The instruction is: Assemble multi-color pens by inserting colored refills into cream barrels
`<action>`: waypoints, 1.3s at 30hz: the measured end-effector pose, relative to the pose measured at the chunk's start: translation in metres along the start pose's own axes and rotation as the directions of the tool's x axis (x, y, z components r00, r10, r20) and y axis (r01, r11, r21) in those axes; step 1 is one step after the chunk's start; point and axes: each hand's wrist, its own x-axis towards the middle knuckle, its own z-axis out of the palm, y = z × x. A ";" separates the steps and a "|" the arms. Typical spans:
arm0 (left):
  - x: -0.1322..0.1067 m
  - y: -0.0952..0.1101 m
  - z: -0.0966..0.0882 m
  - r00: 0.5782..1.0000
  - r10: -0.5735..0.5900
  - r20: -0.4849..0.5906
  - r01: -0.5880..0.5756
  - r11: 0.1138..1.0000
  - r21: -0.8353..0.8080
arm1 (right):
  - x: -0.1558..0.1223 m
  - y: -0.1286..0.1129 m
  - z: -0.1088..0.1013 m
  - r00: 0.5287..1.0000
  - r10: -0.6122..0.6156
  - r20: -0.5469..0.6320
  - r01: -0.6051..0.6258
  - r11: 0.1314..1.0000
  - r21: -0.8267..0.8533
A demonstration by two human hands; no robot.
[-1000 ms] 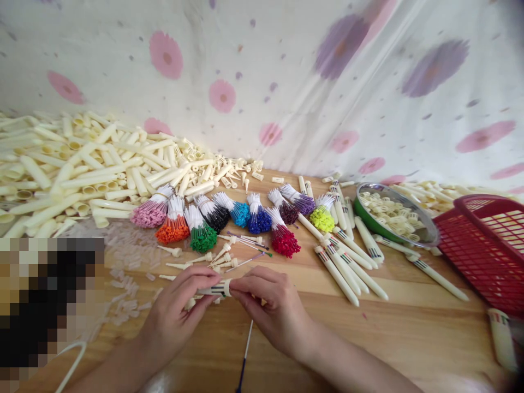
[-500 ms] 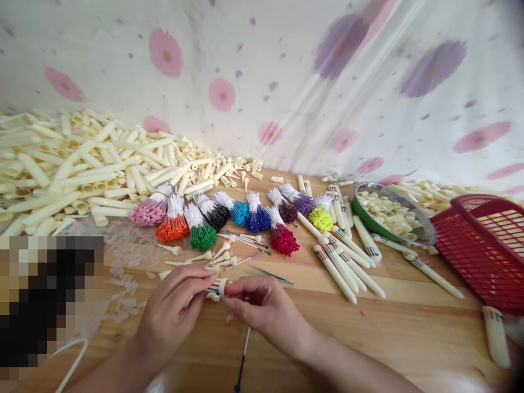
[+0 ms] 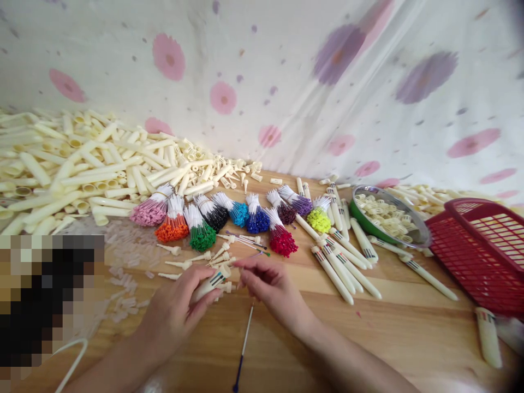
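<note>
My left hand (image 3: 180, 305) is closed around a cream pen barrel (image 3: 210, 282) with coloured stripes near its end, tilted up to the right. My right hand (image 3: 268, 286) hovers just right of the barrel's tip, its thumb and forefinger pinched together over loose refills (image 3: 245, 256); what they pinch is too small to make out. A blue-tipped refill (image 3: 243, 349) lies on the wooden table (image 3: 368, 338) below my hands. Bundles of refills in several colours (image 3: 229, 218) lie in a row beyond my hands.
A large heap of cream barrels (image 3: 73, 169) fills the back left. Finished pens (image 3: 344, 262) lie to the right, beside a green bowl (image 3: 388, 218) of small cream parts and a red basket (image 3: 483, 251). A flowered cloth (image 3: 286, 82) hangs behind.
My right hand has let go of the barrel's end and moved up and away to the loose refills. My left hand has tilted the barrel upward.
</note>
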 end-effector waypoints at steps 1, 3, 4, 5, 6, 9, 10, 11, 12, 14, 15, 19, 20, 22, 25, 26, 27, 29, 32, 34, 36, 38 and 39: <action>0.000 0.000 0.000 1.000 -0.008 -0.005 0.008 1.000 0.011 | 0.005 0.000 -0.006 0.995 -0.070 -0.066 0.061 0.990 -0.129; 0.000 0.001 0.000 0.999 -0.009 -0.035 0.009 1.000 0.026 | 0.020 -0.002 -0.018 0.963 -0.211 -0.168 0.119 0.891 -0.438; 0.000 0.001 -0.001 0.999 -0.010 -0.049 0.011 1.000 0.028 | 0.029 -0.003 -0.024 0.955 -0.237 -0.177 0.097 0.816 -0.570; 0.000 0.001 -0.001 0.998 -0.013 -0.057 0.015 1.000 0.025 | 0.038 -0.004 -0.027 0.954 -0.244 -0.175 0.061 0.727 -0.684; 0.000 0.002 -0.001 0.998 -0.017 -0.061 0.018 1.000 0.018 | 0.048 -0.005 -0.029 0.957 -0.236 -0.171 0.015 0.625 -0.780; 0.000 0.003 -0.001 0.998 -0.024 -0.053 0.023 1.000 -0.019 | 0.073 -0.007 -0.027 0.973 -0.177 -0.148 -0.083 0.330 -0.940; 0.000 0.003 -0.001 0.999 -0.020 -0.050 0.019 0.999 -0.029 | 0.079 -0.008 -0.025 0.978 -0.146 -0.151 -0.110 0.257 -0.960; 0.000 0.003 -0.002 0.999 -0.012 -0.047 0.010 0.999 -0.037 | 0.084 -0.008 -0.024 0.981 -0.115 -0.159 -0.133 0.202 -0.970; 0.000 0.003 -0.003 0.999 -0.004 -0.043 0.002 0.999 -0.042 | 0.087 -0.009 -0.022 0.982 -0.084 -0.166 -0.151 0.165 -0.975; 0.000 0.002 -0.004 0.999 0.013 -0.038 -0.015 0.999 -0.049 | 0.090 -0.011 -0.023 0.983 -0.029 -0.179 -0.173 0.152 -0.973; 0.000 0.002 -0.005 0.999 0.019 -0.039 -0.021 0.998 -0.051 | 0.091 -0.012 -0.025 0.983 -0.003 -0.184 -0.181 0.175 -0.968; 0.001 0.001 -0.006 0.999 0.014 -0.046 -0.017 0.998 -0.063 | 0.092 -0.014 -0.043 0.979 0.090 -0.180 -0.200 0.316 -0.928; 0.001 0.001 -0.006 0.999 0.009 -0.044 -0.012 0.998 -0.064 | 0.093 -0.013 -0.048 0.980 0.104 -0.172 -0.197 0.343 -0.918; 0.000 0.000 -0.005 0.999 0.008 -0.045 -0.010 0.998 -0.060 | 0.096 -0.012 -0.056 0.981 0.119 -0.156 -0.191 0.397 -0.898; -0.001 0.000 -0.005 0.998 0.019 -0.053 -0.021 0.999 -0.043 | 0.098 -0.011 -0.062 0.980 0.136 -0.147 -0.194 0.479 -0.856; 0.000 0.000 -0.006 0.998 0.024 -0.056 -0.026 0.999 -0.039 | 0.097 -0.011 -0.062 0.979 0.141 -0.149 -0.200 0.500 -0.842; 0.000 0.000 -0.006 0.998 0.026 -0.059 -0.028 0.999 -0.036 | 0.095 -0.011 -0.061 0.977 0.144 -0.156 -0.209 0.518 -0.830; 0.001 0.000 -0.006 0.997 0.025 -0.074 -0.027 0.999 -0.024 | 0.089 -0.013 -0.058 0.973 0.147 -0.179 -0.231 0.544 -0.806; 0.001 -0.002 -0.007 0.995 0.027 -0.091 -0.027 1.000 -0.003 | 0.077 -0.012 -0.053 0.968 0.163 -0.190 -0.250 0.591 -0.767; 0.001 -0.002 -0.006 0.995 0.033 -0.092 -0.033 0.999 -0.004 | 0.070 -0.007 -0.050 0.969 0.193 -0.154 -0.243 0.641 -0.728; 0.001 -0.003 -0.006 0.995 0.031 -0.094 -0.032 0.999 -0.009 | 0.067 -0.001 -0.047 0.970 0.213 -0.118 -0.235 0.691 -0.683; 0.001 -0.003 -0.006 0.995 0.028 -0.100 -0.029 1.000 -0.011 | 0.064 0.004 -0.046 0.974 0.200 -0.110 -0.223 0.727 -0.649; 0.002 -0.003 -0.005 0.994 0.028 -0.106 -0.030 1.000 -0.009 | 0.063 0.005 -0.046 0.977 0.181 -0.115 -0.212 0.739 -0.639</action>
